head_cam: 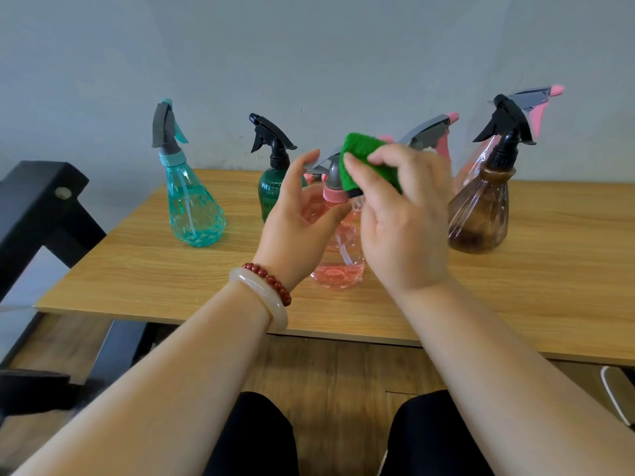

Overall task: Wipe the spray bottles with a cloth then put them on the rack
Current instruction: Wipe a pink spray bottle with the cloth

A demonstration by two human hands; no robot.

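Left hand grips the pink spray bottle at its shoulder, fingers curled round it just under the pink collar. Judged as a steadying hold, so the bottle won't tip or spin under the wiping. Right hand pinches a folded green cloth, its fingers bent over the cloth and pressing it on the grey trigger head. That puts the cloth between the right fingers and the sprayer, directly opposite the left fingertips. The bottle is upright and its base looks down on the table, though contact isn't certain. It is clear pink faceted plastic with a dip tube showing inside and a little pinkish liquid at the bottom. Probably slick, hence the neck grip. The step looks like wiping the head, with the body not yet done. Beyond the left fingers and partly hidden by them is a dark green spray bottle, with a teal spray bottle well apart further left. Right of the right fingers stands a brown spray bottle, and two more pink-triggered sprayers stand behind. All of these are on the table, none racked. A black frame at far left may be the rack, can't tell.
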